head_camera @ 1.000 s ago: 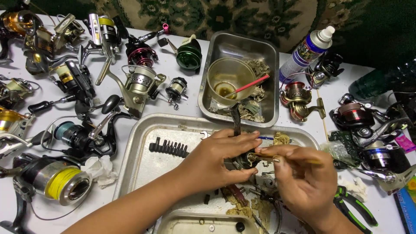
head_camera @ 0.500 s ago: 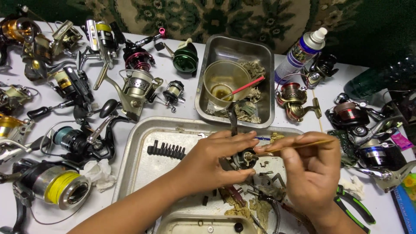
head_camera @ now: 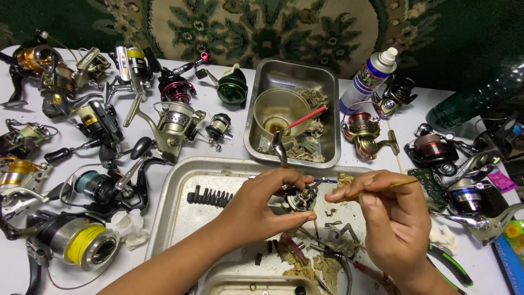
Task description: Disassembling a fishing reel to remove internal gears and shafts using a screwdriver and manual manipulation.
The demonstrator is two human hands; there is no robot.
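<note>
While fishing reels (head_camera: 82, 240) crowd the left of the white table (head_camera: 229, 117), the left hand (head_camera: 262, 210) at centre pinches a small metal reel part (head_camera: 300, 198) over a large steel tray (head_camera: 169, 218). Just right of it, the right hand (head_camera: 390, 218) closes its fingertips on a thin stick (head_camera: 401, 184), tip at the part. This looks like cleaning or greasing; the next stroke needs a steady, fine touch.
</note>
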